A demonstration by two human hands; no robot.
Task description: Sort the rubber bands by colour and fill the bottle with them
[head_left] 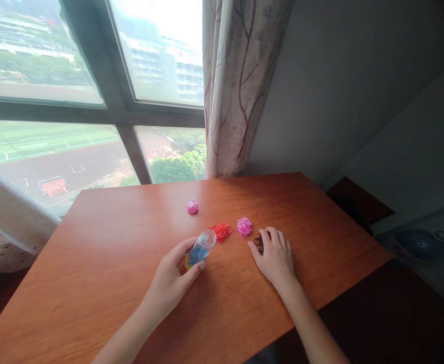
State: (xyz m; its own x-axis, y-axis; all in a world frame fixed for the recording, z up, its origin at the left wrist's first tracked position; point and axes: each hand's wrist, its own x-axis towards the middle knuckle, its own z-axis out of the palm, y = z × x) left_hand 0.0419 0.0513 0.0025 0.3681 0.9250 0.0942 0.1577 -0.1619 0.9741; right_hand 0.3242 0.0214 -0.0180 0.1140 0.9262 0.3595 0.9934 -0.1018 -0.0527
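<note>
My left hand [184, 268] is wrapped round a small clear jar [204, 245], tilted with its open mouth away from me. Blue and yellow bits show inside it. On the table to the right, my right hand [277, 253] curls over a pile of dark rubber bands [259, 244], its thumb and fingers around them; part of the pile is hidden under the fingers. Just beyond the jar lies a heap of red-orange rubber bands [222, 231]. A pink heap of rubber bands [243, 227] sits between that and my right hand.
A pink lid-like piece [193, 207] lies farther back on the wooden table [112, 263]. Behind the table are a window [121, 111] and a patterned curtain [240, 91]. The table's right edge drops to a dark area, with a blue water jug [417, 243] beyond.
</note>
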